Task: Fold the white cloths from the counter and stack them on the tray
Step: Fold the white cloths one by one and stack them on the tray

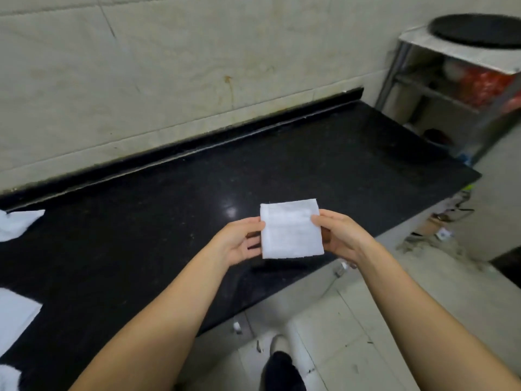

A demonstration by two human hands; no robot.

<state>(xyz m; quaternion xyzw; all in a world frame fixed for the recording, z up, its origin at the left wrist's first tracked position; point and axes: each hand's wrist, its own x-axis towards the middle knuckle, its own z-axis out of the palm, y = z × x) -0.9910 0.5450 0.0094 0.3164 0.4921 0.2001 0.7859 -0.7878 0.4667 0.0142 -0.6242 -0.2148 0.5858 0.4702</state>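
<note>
- Folded white cloth (291, 229): a small square, centre of frame, held above the black counter (169, 221) near its front edge.
- Left hand (239, 240): thumb and fingers pinch the cloth's left edge.
- Right hand (339, 235): fingers curled, pinching the right edge.
- More white cloths (17, 224) lie on the counter at the left frame edge.
- Metal shelf rack (439, 88), upper right: holds a dark round pan (476, 31) on top; red items below are blurred.
- No legible writing.
</note>
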